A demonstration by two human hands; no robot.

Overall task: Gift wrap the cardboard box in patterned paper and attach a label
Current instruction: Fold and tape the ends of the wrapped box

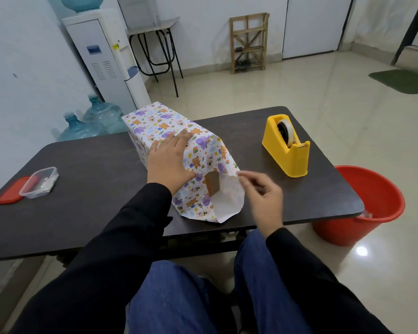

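A long cardboard box (212, 185) lies on the dark table (94, 165), covered in white patterned paper (155, 121) printed with bears and elephants. The near end of the paper stands open like a tube, and brown cardboard shows inside it. My left hand (169, 162) rests flat on top of the wrapped box, fingers spread. My right hand (263, 196) hovers at the open paper end, thumb and forefinger pinched on a small pale strip that looks like tape, close to the paper's edge.
A yellow tape dispenser (287, 150) stands on the table to the right. At the left sits a clear plastic tub (39, 183) beside its red lid (9, 194). A red bucket (362, 203) stands on the floor past the right table edge.
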